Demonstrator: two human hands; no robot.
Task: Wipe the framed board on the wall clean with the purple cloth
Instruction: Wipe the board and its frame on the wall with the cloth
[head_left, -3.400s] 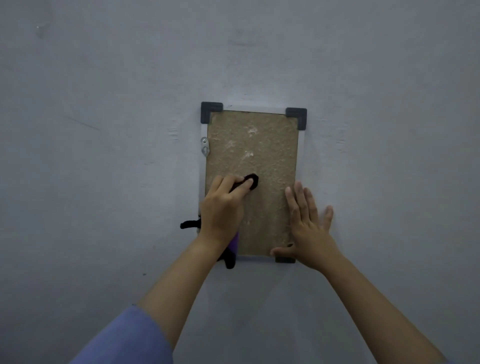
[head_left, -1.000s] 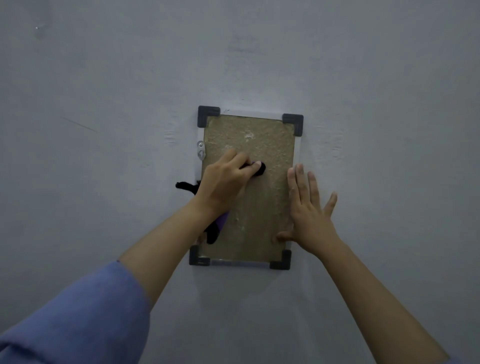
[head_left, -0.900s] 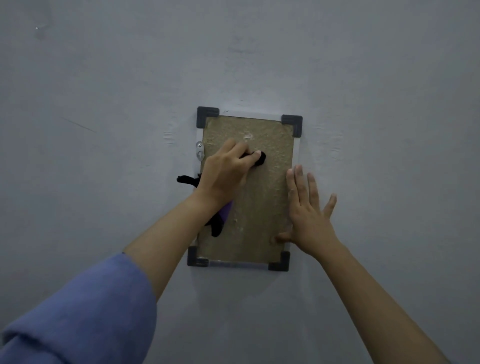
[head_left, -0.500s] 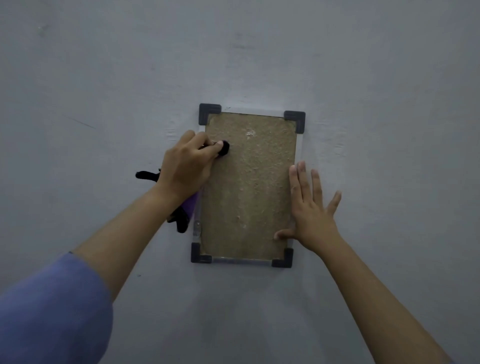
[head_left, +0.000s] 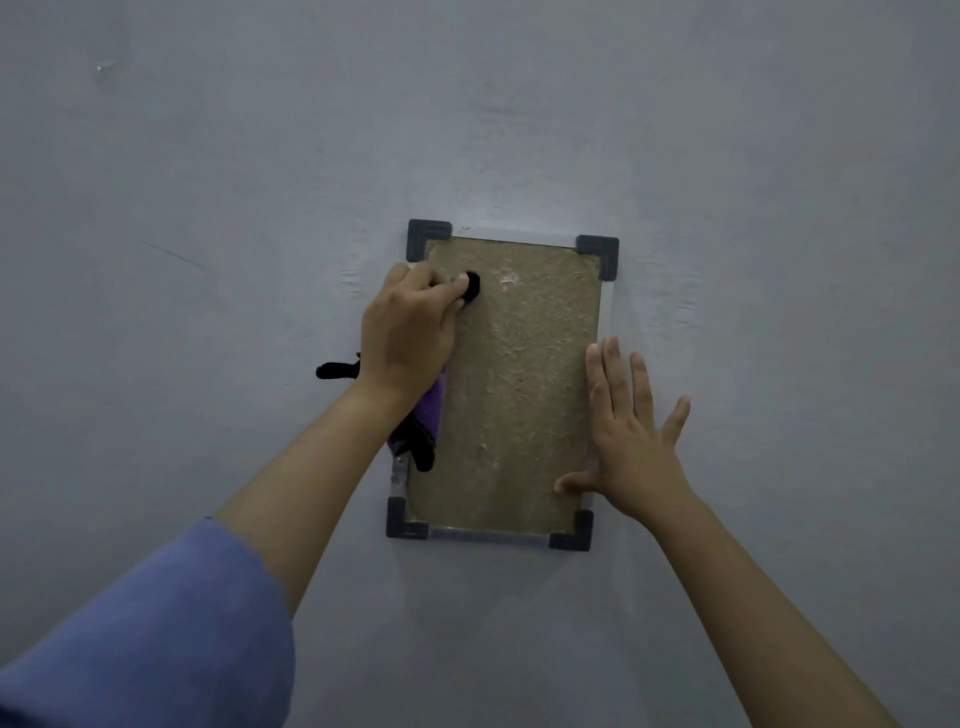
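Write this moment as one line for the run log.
left hand: purple cloth gripped, upper left of framed board | right hand: flat, bracing right edge | pale mark: unwiped

Rough, matt fibrous board (head_left: 519, 395)

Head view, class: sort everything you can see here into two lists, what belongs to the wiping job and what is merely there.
Part of the job:
framed board
purple cloth
left hand, gripping the cloth
right hand, flat on the board's right edge

Merely there:
grey wall
blue sleeve
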